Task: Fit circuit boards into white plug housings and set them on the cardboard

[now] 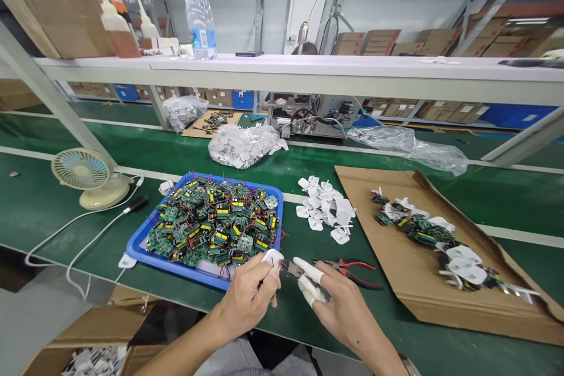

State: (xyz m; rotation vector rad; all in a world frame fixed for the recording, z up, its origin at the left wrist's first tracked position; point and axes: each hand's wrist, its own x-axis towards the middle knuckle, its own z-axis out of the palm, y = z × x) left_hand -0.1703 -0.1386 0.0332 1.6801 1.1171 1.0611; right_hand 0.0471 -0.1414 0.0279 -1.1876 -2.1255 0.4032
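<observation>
My left hand [251, 291] is closed in a pinch on a white plastic plug cover [273, 257] at the tray's front right corner. My right hand [341, 305], with white finger cots on two fingertips, is closed beside it. Between those fingertips and the cover sits a grey, metallic-looking piece [291, 268]; its exact kind is unclear. Just behind my right hand, pliers [346, 265] with red and black handles lie on the green table. Left of my hands, a blue tray [176, 271] holds many green circuit boards with yellow parts and red wires.
White plug covers [324, 202] lie in a loose pile behind the pliers. A cardboard sheet [392, 258] at right carries boards joined with white covers. A small fan [81, 173] and cables stand left. Behind are bagged white parts [242, 145] and a raised shelf [308, 67] with a bottle [200, 14].
</observation>
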